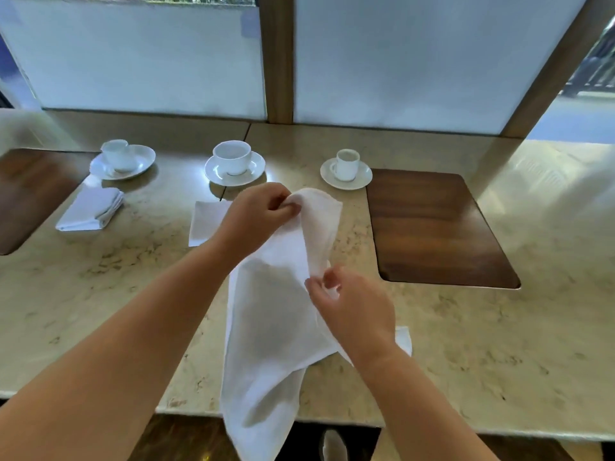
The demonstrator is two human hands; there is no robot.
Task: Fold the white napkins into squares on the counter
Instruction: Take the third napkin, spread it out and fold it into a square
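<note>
A large white napkin (273,327) hangs unfolded over the marble counter (116,277), its lower end drooping past the front edge. My left hand (256,217) pinches its top edge near the middle cup. Closer to me, my right hand (352,307) pinches the napkin's right edge. A flat white napkin (206,221) lies on the counter under my left forearm. At the left rests a folded white napkin (91,209).
Three white cups on saucers stand in a row behind: left (121,159), middle (234,163), right (346,168). A dark wooden mat (436,227) lies to the right, another (30,191) at far left. Frosted panels and a wooden post rise at the back.
</note>
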